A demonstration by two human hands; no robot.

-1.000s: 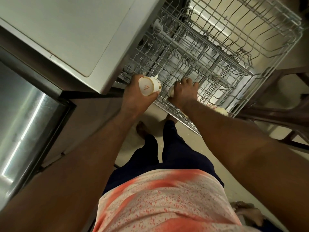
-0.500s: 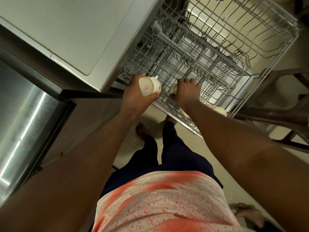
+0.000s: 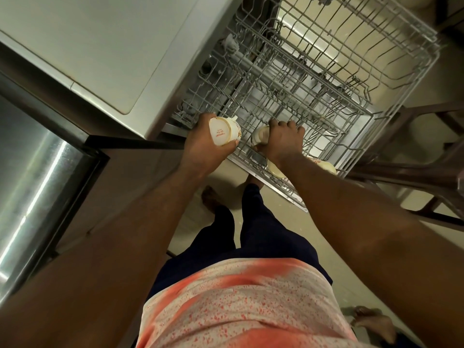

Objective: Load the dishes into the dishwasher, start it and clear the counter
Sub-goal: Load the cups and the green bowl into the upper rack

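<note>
Clearly the loading is only at its beginning. At the near edge of the grey wire dishwasher rack (image 3: 251,101) sits one cream ceramic dish (image 3: 274,170), partly hidden by the right forearm. A little further in, the right hand (image 3: 283,138) grips a small cream cup (image 3: 259,136) low among the wires. The left hand (image 3: 200,149), at the rack's left corner, holds a second cream cup with red print (image 3: 223,130), base up. Beyond them the rack looks bare, so I judge that most of the loading, the start and the tabletop remain.

base-up cream cup (image 3: 223,131), second cup (image 3: 259,135) in wire rack (image 3: 334,80)
</note>
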